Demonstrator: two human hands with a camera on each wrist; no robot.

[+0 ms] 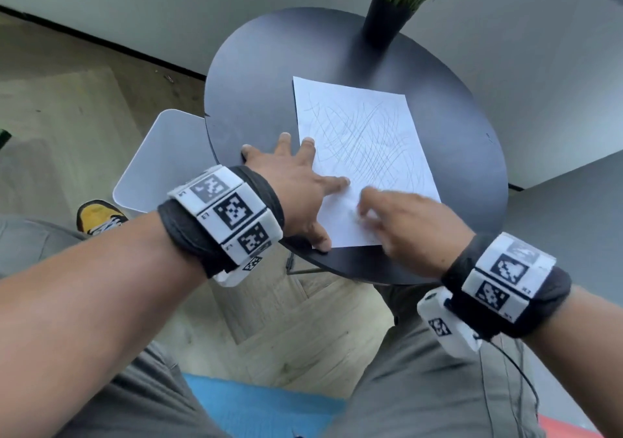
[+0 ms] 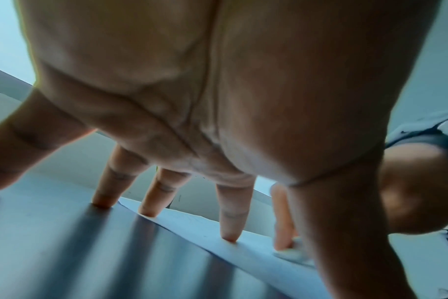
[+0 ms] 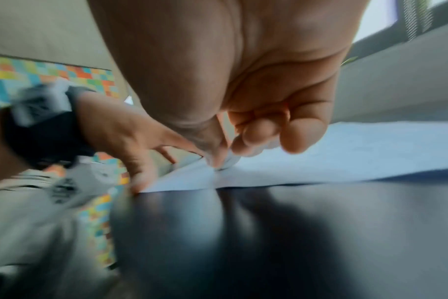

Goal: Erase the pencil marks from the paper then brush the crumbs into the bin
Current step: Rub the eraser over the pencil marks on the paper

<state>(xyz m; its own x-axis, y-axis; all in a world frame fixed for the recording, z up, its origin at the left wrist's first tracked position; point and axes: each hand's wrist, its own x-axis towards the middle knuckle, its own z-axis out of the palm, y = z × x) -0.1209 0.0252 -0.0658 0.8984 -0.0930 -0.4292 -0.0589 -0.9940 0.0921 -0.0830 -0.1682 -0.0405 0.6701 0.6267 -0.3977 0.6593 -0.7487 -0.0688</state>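
Your right hand (image 1: 401, 225) pinches a small white eraser (image 3: 228, 160) down on the near part of the white scribbled sheet of paper (image 1: 364, 141). Your left hand (image 1: 296, 184), fingers spread wide, pins its left edge to the round black table (image 1: 256, 93). Beyond stands a black-potted green plant (image 1: 387, 16).

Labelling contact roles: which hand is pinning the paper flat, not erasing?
The left hand: fingers spread straight on the paper edge. The right hand pinches the eraser.
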